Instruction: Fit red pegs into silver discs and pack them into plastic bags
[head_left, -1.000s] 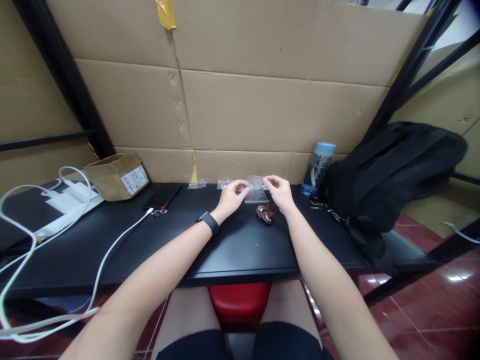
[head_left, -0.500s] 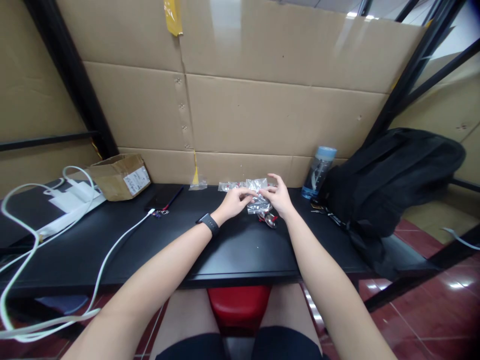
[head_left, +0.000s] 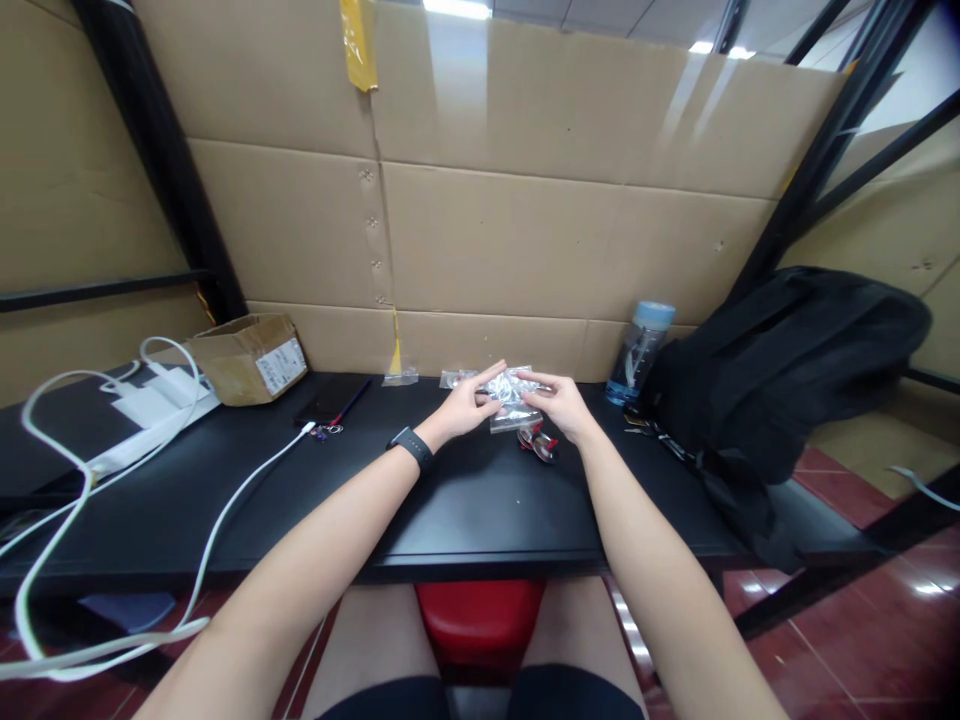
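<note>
A clear plastic bag with shiny contents I cannot make out is between my hands, above the back middle of the desk. My left hand, a dark watch on its wrist, grips the bag's left side between thumb and fingers. On the opposite side, my right hand pinches the bag with its fingers along the upper part. Just below the bag lie shiny metal pieces with red parts, touched by neither hand. Behind my left hand is another small clear bag.
The black desk backs onto a cardboard wall. A cardboard box, phone and white cable are left. Another flat clear bag lies at the back. A water bottle and black backpack stand right.
My fingers have shifted on the plastic bag, now spread along both its sides. The bag looks more flattened and tilted than before. The camera view has moved slightly.
</note>
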